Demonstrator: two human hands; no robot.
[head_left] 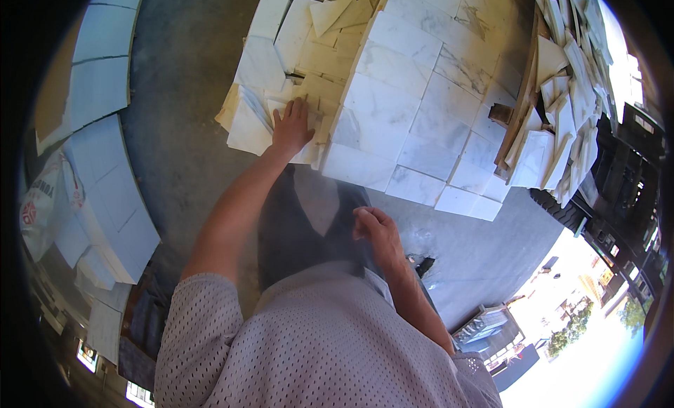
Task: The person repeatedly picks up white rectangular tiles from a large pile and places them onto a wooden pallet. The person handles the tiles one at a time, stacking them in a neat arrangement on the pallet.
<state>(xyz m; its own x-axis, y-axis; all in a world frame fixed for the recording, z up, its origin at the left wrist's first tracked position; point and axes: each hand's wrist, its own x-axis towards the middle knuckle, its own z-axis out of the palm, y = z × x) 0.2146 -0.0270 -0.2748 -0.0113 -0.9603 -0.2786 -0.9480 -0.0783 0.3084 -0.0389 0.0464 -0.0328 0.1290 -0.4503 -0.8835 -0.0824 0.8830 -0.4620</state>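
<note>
My left hand reaches forward, with its fingers stretched out and lying on loose pieces of pale stone tile. These white and yellowish pieces overlap in an uneven pile, with small dark gaps between some of them. Close to my body hangs my right hand, its fingers curled in and nothing visible in them. Just right of the left hand begins a neat block of white marble tiles with grey veins, laid in even rows. Whatever lies under my left palm is hidden.
Broken tile slabs lean in a crowded stack at the far right, beside a wooden board. Rows of pale tiles stand on the left, with a white printed bag against them. Grey floor runs between the stacks.
</note>
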